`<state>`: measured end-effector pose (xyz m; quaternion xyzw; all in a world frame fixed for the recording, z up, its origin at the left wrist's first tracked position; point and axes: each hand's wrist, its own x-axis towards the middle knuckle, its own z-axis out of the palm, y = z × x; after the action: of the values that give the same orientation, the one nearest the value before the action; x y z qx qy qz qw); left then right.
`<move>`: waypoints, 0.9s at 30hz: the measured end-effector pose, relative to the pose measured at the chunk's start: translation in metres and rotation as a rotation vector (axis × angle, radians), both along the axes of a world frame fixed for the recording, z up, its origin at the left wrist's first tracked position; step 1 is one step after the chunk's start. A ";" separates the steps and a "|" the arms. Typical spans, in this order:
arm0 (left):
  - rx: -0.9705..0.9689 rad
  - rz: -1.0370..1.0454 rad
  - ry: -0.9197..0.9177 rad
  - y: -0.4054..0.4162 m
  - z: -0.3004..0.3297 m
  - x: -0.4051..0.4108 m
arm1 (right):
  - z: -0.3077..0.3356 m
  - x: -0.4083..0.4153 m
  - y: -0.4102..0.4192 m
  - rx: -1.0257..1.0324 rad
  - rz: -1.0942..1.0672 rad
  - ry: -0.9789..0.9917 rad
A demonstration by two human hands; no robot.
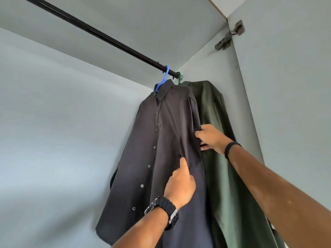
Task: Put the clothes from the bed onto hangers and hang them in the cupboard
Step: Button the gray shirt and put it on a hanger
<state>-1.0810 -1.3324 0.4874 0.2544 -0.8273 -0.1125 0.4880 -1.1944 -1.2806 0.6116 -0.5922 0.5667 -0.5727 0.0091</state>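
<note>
I see both forearms bare, with no sleeves. The left wrist carries a chunky black braided-strap watch with a metal buckle. The right wrist wears a slim plain black band.

Soft even daylight, pale grey panels, faint shadows, sharp focus, wide-angle bending at edges

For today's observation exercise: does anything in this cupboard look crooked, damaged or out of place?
Nothing stands out. The dark shirt on its blue hanger and the green shirt both hang from the rail; both hands grip the dark shirt's edge.
</note>
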 end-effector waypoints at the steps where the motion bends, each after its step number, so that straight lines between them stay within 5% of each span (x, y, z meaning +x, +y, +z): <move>1: 0.043 -0.026 0.032 0.002 -0.013 0.003 | -0.017 0.003 0.003 -0.008 0.040 -0.057; 8: 0.226 -0.097 0.162 0.043 -0.093 0.025 | -0.150 0.028 0.014 0.168 0.261 -0.133; 14: 0.358 -0.102 0.295 0.089 -0.151 0.048 | -0.215 0.052 0.048 -0.016 0.278 -0.282; 19: 0.502 -0.104 0.243 0.135 -0.196 0.061 | -0.269 0.063 0.087 0.018 0.083 -0.130; 27: 0.662 0.069 0.197 0.268 -0.272 0.083 | -0.380 0.097 0.204 0.193 0.251 -0.174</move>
<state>-0.9984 -1.0643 0.2151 0.4148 -0.6858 -0.3820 0.4601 -1.0971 -1.0764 0.2313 -0.6027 0.5377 -0.5594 0.1862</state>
